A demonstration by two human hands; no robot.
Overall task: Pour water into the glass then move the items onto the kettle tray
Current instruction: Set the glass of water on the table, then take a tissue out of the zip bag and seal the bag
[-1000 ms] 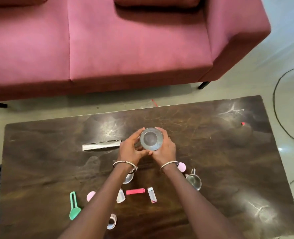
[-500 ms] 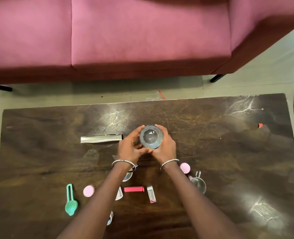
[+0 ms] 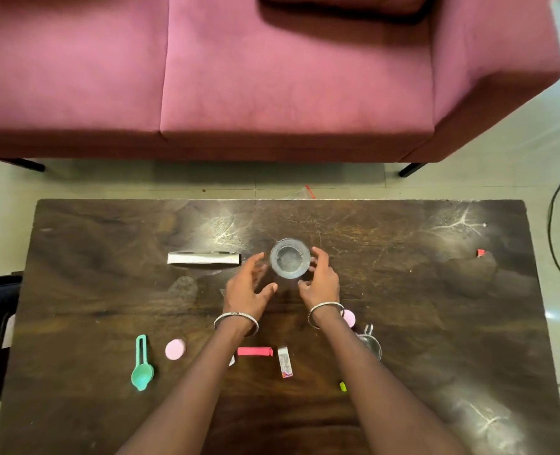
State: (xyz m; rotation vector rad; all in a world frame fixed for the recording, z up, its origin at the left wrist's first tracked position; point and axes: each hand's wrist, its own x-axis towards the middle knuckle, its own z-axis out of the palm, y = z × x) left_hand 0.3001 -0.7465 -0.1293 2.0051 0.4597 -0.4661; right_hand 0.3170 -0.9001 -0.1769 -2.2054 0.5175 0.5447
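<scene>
Where the head view looks straight down, the glass [image 3: 290, 257] stands upright on the dark wooden counter [image 3: 403, 290], about midway between left and right edges and nearer the far edge than the near one.

- Left hand [image 3: 249, 285]: fingers [image 3: 257, 262] spread apart and loose, just left of the glass, with a sliver of wood showing between. It holds nothing.
- Right hand [image 3: 319, 280]: fingers curved and parted close by the glass's right wall, thumb by its near side. Cannot tell whether they touch; not clamped on it.
- A bangle on each wrist.
- Left of the glass, beyond the left hand: a flat silver strip [image 3: 204, 258], lying crosswise.
- Near row, left to right: green scoop [image 3: 142, 366], pink lid [image 3: 175, 349], red sachet [image 3: 255, 351], small white box [image 3: 285, 362], metal cup [image 3: 370, 344] half under the right forearm.
- Wood shows unbroken from the glass rightward to a red scrap [image 3: 480, 253] by the right edge, and from the glass to the far edge.
- Beyond the far edge: a strip of floor, then a pink sofa [image 3: 272, 77]. A dark cable [image 3: 552, 238] trails on the floor off the right edge.
</scene>
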